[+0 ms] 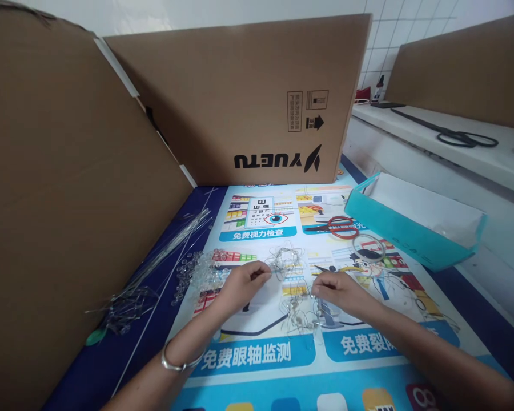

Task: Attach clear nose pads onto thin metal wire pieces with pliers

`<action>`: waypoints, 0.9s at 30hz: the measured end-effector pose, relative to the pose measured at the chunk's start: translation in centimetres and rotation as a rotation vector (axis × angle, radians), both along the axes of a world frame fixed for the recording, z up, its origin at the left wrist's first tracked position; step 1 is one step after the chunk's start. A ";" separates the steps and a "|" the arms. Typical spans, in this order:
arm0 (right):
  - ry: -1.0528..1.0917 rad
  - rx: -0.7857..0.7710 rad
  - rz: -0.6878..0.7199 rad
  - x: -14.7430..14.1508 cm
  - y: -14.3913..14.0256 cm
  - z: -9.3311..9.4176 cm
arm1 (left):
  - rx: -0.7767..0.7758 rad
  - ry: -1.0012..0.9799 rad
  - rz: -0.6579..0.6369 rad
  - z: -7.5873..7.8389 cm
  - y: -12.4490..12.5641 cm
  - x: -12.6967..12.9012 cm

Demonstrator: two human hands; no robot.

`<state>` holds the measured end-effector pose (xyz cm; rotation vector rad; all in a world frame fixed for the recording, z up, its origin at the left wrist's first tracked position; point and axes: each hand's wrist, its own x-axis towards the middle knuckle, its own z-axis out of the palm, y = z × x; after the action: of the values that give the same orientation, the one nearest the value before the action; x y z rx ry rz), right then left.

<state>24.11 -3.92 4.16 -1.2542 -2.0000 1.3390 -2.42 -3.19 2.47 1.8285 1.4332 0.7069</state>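
Thumb and fingers of my left hand [246, 281] are pinched together beside a loose tangle of thin wire [288, 260]; whatever is between the fingertips is too fine to make out. My right hand [337, 290] is also pinched, and thin wire shows at its fingertips. Below and between the hands lies a wire cluster [300, 313] with small clear pieces on it. To the left of my left hand, many clear beads [197, 273] are spread over the printed sheet. A small tool with a yellow handle [346, 269] lies just behind my right hand.
Red-handled scissors [342, 227] and a pale ring-shaped coil [368, 248] lie behind my right hand. A teal box [420, 237] stands at the right. Straight wires [171, 248] are bundled at the left. Cardboard panels [240, 103] wall the back and left. Large black scissors [458, 136] rest on a ledge.
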 end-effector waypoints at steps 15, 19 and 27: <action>0.008 -0.007 -0.029 1.8 1.0 0.3 | 0.175 0.091 0.159 -2.3 7.4 2.2; -0.025 -0.002 -0.011 2.5 1.5 0.2 | 0.163 0.127 0.109 -3.1 7.3 2.0; -0.032 -0.005 -0.031 3.1 1.9 0.0 | 0.129 0.211 0.062 -2.8 6.5 1.7</action>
<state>27.24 -1.97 4.14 -1.3112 -1.9914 1.3176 -0.76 3.31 -0.34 2.0148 1.6190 0.6660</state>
